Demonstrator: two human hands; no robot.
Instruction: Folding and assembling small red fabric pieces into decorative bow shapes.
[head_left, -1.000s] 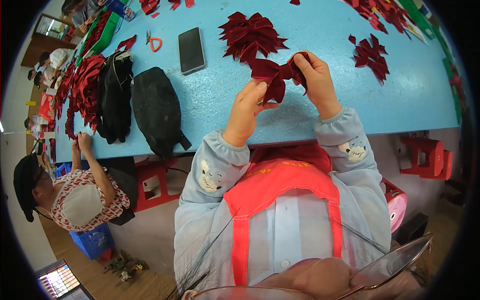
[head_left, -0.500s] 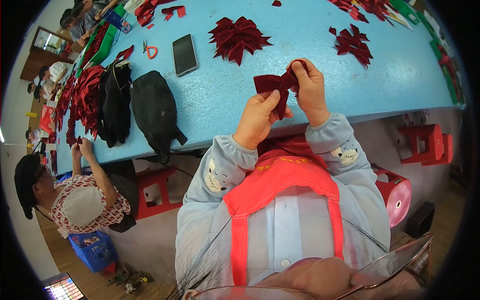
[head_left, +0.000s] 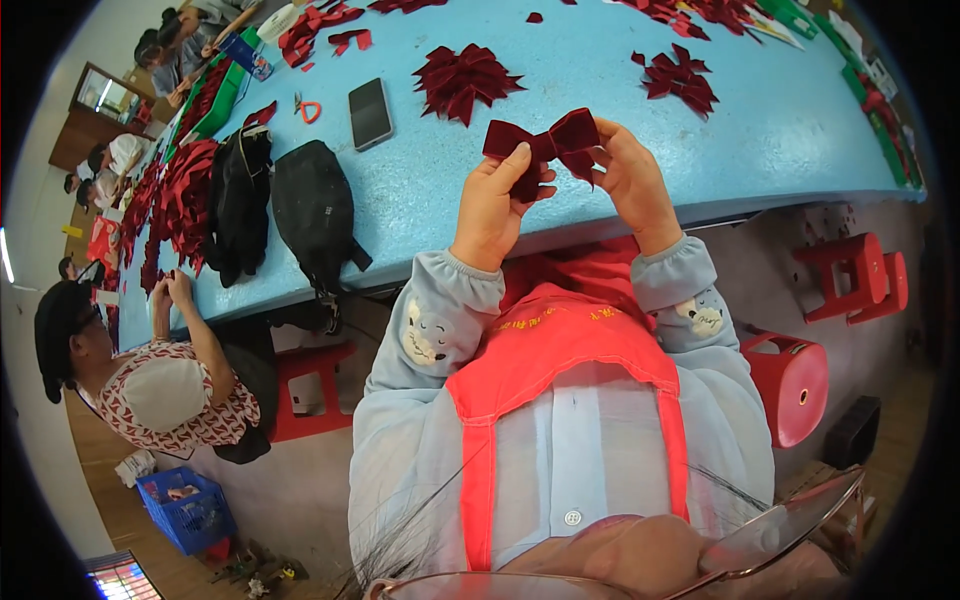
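Observation:
A dark red velvet bow [head_left: 545,146] is held up over the near edge of the blue table [head_left: 420,215]. My left hand [head_left: 492,200] pinches its left loop and tail between thumb and fingers. Behind the right loop, my right hand [head_left: 634,182] has its fingers at the loop's edge, touching it; the fingertips are partly hidden by the velvet. Beyond the bow lies a pile of similar dark red bows [head_left: 462,82]. Further right is a smaller pile of bows [head_left: 680,80].
Left of my hands are a phone [head_left: 371,114], orange-handled snips [head_left: 307,107] and two black bags [head_left: 313,215] [head_left: 238,200]. A heap of red bows [head_left: 185,205] lies beyond, near a co-worker [head_left: 150,370]. Red stools [head_left: 790,392] stand at right.
The bow has come up and slightly left, and its front now faces me with both loops spread. My right hand has loosened from a tight pinch at its knot to the right loop's edge.

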